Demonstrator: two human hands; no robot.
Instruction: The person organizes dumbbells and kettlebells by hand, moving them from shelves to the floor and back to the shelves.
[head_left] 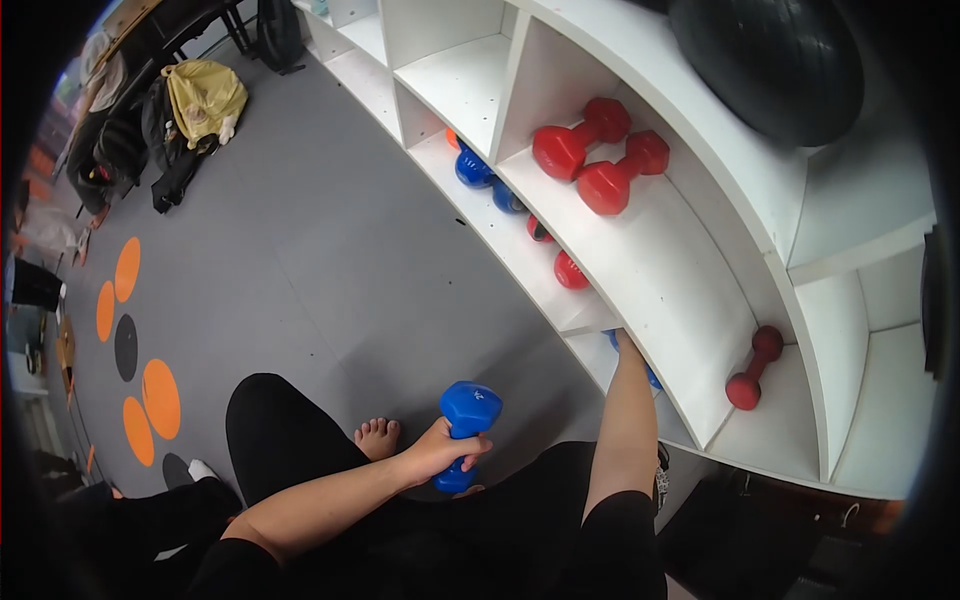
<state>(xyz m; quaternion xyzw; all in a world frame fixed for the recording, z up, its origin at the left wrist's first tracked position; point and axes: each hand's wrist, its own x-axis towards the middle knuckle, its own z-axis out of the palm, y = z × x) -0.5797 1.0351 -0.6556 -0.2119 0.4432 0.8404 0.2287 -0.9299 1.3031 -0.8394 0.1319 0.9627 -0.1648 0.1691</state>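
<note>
My left hand (438, 452) is closed round the handle of a blue dumbbell (470, 408), held upright over the floor between my knees. One end of the dumbbell sticks out above my fingers, the other below. My right forearm (622, 420) reaches into the lower level of the white shelf unit (680, 290). The shelf board hides my right hand and its fingers. Parts of something blue (653, 378) show on both sides of the wrist; whether my hand grips it is hidden.
Two red dumbbells (605, 185) lie on the upper shelf, with a smaller dark red dumbbell (752, 370) further right. Blue weights (474, 170) and red weights (570, 270) sit below. A black ball (775, 65) rests on top. Bags (203, 100) lie on the grey floor at far left.
</note>
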